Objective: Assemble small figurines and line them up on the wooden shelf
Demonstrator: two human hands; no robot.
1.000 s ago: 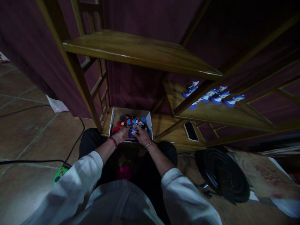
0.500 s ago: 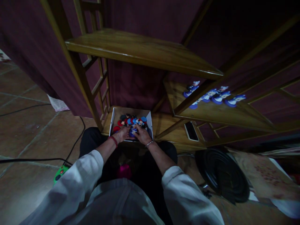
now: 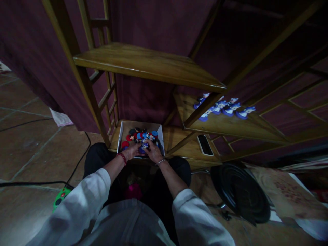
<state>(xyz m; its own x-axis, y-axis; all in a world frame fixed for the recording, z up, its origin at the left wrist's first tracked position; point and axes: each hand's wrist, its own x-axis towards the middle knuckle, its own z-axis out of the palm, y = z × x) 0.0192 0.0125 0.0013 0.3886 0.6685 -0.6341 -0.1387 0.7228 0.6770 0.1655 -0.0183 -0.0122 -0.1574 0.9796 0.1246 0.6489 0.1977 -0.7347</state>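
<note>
A small figurine (image 3: 143, 147) with a purple-blue base is held between my two hands, at the front of a white-walled box (image 3: 161, 136). My left hand (image 3: 132, 151), with a red bead bracelet at the wrist, grips it from the left and below. From the right, the fingers of my right hand (image 3: 153, 150) close on it; a thin bangle is on that wrist. Several more figurines with red, blue and dark bases lie jumbled in the box behind my hands. The held one's finer details are too small to make out.
On the shelf (image 3: 241, 128) to the right stand several figurines (image 3: 231, 109) with purple-blue bases. A phone (image 3: 205, 145) lies on the lower board. An upper shelf (image 3: 148, 65) juts out above the box. A black round stool (image 3: 241, 194) is at right, a green controller-like object (image 3: 60, 198) at left.
My view has shifted slightly, so the shelves and box sit a little lower and further left. Both hands still hold the figurine over the box, with only small finger movement.
</note>
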